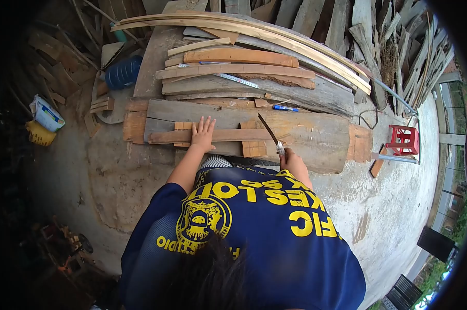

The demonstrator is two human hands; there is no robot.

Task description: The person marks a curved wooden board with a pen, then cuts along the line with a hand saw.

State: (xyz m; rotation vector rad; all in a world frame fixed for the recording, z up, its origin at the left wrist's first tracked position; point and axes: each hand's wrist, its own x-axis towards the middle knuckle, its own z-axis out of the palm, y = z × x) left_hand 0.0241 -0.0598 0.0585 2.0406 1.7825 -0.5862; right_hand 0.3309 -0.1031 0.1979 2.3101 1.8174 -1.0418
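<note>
My left hand (203,135) lies spread with its palm on a long narrow wooden strip (225,135), near the strip's middle. Two short light-brown blocks (253,149) sit crosswise beneath the strip, on a wide grey plank (311,142). In my right hand (290,159) is the pale handle of a saw (267,128), fingers wrapped round it. The thin dark blade points up and left, apart from the strip, just beyond its right end.
Behind the plank are stacked boards (241,57), a measuring tape (236,80) and a blue marker (285,108). A red stool (402,139) stands at the right. A blue water jug (124,73) and a white bucket (47,113) are at the left.
</note>
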